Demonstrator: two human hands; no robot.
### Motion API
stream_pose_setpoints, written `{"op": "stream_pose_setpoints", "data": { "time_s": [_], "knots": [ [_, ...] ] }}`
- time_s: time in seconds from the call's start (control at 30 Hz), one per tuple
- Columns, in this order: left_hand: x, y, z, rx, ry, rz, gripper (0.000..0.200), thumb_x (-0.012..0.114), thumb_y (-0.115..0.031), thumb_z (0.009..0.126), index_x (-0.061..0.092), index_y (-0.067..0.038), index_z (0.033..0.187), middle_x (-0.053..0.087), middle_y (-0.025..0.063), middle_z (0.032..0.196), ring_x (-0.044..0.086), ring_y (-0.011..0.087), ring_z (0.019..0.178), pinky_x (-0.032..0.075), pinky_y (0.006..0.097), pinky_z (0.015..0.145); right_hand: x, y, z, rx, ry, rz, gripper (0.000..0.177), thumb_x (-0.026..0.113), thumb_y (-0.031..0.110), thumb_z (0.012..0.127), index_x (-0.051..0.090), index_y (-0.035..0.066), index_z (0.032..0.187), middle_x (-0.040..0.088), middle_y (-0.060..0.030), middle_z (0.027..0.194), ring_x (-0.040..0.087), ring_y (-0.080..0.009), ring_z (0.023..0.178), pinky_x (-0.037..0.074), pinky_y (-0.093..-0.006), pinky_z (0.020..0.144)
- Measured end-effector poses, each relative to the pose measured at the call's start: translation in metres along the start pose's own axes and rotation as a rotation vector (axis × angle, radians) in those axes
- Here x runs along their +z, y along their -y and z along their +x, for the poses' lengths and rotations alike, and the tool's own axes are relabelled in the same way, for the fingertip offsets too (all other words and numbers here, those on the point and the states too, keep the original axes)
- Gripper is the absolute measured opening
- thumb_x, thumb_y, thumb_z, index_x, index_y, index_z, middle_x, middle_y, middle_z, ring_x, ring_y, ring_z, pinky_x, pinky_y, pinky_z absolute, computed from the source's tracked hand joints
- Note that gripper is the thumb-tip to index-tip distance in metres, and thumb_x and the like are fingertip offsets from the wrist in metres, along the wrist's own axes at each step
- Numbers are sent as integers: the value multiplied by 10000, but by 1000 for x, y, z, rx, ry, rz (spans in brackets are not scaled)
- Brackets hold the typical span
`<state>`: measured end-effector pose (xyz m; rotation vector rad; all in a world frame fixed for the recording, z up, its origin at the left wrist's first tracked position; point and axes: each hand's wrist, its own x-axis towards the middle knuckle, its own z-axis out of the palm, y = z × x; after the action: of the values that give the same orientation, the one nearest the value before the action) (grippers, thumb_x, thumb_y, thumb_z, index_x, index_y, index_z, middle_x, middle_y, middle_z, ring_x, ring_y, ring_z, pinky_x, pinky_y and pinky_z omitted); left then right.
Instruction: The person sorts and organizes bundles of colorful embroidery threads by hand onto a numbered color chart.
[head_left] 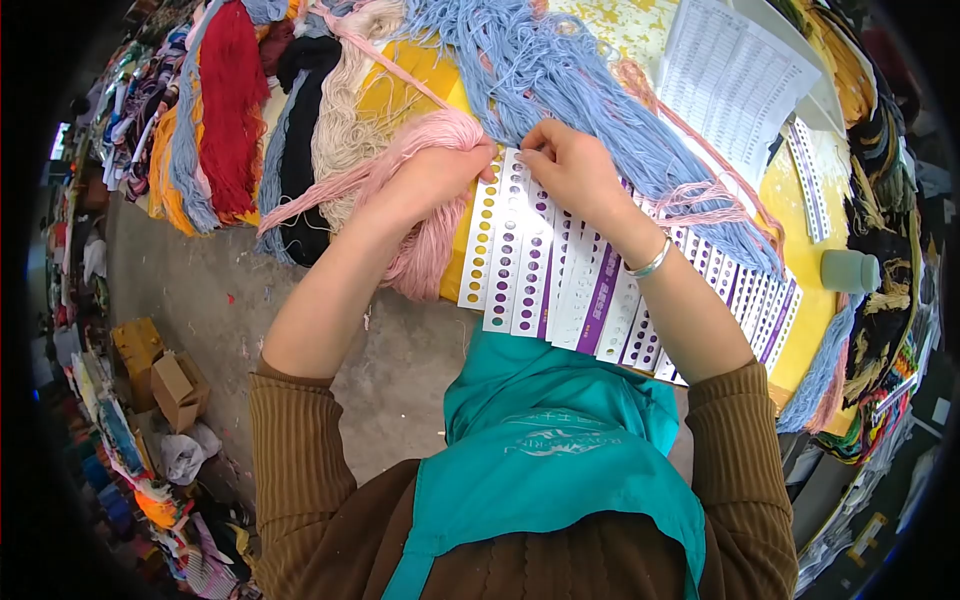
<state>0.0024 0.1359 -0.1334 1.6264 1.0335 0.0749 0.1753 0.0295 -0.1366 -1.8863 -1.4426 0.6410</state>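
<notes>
My left hand (440, 178) is closed round a bundle of pink thread (425, 262), with the strands hanging below the wrist and trailing left. Just right of it, my right hand (570, 168) pinches at the top of a white card strip with punched holes (507, 240); whether thread is between its fingertips is too small to tell. More punched cards (605, 290), some with purple bands, lie overlapping in a row to the right, partly under my right forearm. Light blue thread (560, 85) spreads beyond my right hand.
Red (230, 120), black (312, 140) and cream thread (350, 130) hang over the table's left side. A printed sheet (735, 85) lies at the back right. A small greenish jar (850, 271) stands at the right. Cardboard boxes (180, 390) are on the floor.
</notes>
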Motion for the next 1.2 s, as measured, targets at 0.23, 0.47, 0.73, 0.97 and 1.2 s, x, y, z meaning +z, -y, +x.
{"op": "stream_pose_setpoints", "data": {
  "time_s": [0.23,0.47,0.73,0.97,1.2],
  "knots": [
    [9,4,6,105,-10,62,181,567,-220,935,656,-63,950,621,-9,789,566,77,709,470,250,612,0,3,0,-9,3,-34,195,661,203,836,659,41,945,645,-99,708,636,-234,655,489,-354,631],
    [13,8,11,107,-66,121,193,575,-213,924,660,-43,957,624,15,792,568,99,700,468,280,640,-2,8,-2,12,40,-82,184,606,227,839,634,86,955,682,-131,790,658,-340,791,502,-451,710],
    [21,7,19,163,-221,457,208,583,-231,893,671,-49,940,639,87,783,597,170,732,474,350,716,1,5,-3,-21,17,-124,213,623,230,846,630,69,985,676,-128,797,658,-317,764,498,-419,695],
    [20,8,23,144,-181,429,186,583,-211,882,668,-46,884,622,76,744,582,164,704,466,357,686,3,3,-2,-16,15,-133,214,625,231,842,628,73,987,683,-141,823,659,-335,787,499,-433,707],
    [18,7,24,280,-226,458,173,592,-198,883,654,-40,852,602,52,718,562,143,690,461,343,670,0,5,-3,-8,37,-119,226,619,241,841,630,76,995,686,-144,835,659,-339,800,500,-437,715]
  ]
}}
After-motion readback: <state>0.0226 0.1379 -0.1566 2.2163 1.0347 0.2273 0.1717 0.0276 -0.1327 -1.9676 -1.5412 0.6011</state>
